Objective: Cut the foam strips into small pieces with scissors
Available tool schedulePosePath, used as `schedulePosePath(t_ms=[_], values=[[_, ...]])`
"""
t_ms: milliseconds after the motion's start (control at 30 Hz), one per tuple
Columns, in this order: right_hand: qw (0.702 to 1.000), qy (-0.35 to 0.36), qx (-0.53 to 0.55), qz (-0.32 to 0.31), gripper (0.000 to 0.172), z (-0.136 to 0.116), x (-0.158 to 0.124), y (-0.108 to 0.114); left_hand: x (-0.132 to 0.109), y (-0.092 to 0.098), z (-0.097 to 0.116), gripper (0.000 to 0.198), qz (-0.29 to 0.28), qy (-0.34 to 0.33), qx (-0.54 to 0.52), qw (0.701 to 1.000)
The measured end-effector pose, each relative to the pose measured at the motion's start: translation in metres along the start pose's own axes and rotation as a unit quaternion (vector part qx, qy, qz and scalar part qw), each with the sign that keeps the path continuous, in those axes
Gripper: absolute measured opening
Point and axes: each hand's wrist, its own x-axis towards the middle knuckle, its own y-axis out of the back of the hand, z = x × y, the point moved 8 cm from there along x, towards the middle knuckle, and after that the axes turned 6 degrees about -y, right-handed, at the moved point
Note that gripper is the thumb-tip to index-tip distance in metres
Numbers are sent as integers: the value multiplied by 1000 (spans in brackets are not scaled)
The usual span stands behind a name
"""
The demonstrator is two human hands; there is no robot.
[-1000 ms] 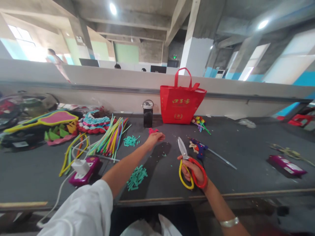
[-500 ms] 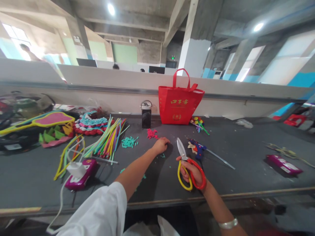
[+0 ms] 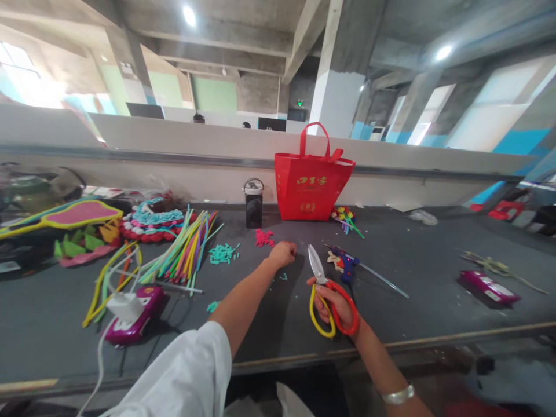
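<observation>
A: Hands?
B: Right hand (image 3: pixel 334 307) grips big steel scissors with one yellow, one red loop handle (image 3: pixel 320 279); blades together, tip pointing away from the wearer. Left hand (image 3: pixel 283 255) curled narrow, left of the blade tip. Can't tell if it pinches anything.
A: Around the left?
B: Pile of short bright-pink pieces (image 3: pixel 264 238) just beyond it. Pile of short teal pieces (image 3: pixel 222 253) farther left; more teal bits (image 3: pixel 212 307) beside the forearm.
A: Right of the scissors?
B: Dark-blue glue gun (image 3: pixel 348 267), clear stick (image 3: pixel 384 281) out its back, on the dark-grey tabletop (image 3: pixel 434 249).
A: Farther out?
B: Multicoloured stem bundle (image 3: pixel 191 246) left, black white-lidded bottle (image 3: pixel 253 211) and red tote bag (image 3: pixel 313 191) behind.
</observation>
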Motion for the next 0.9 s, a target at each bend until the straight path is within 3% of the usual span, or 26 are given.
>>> schedulePosePath(t_ms=[200,467,633,900], values=[[1000,-4,0,-3,43,2,2,1,0,-3,3,16,-29,6,-47,998],[1000,-21,7,-3,43,4,2,2,-27,4,6,20,-117,-9,-173,978],[1000,-18,5,0,44,2,0,0,-32,22,-17,22,-42,24,-208,977],[1000,-16,-1,7,44,2,1,1,-36,20,-28,29,40,71,-135,988]])
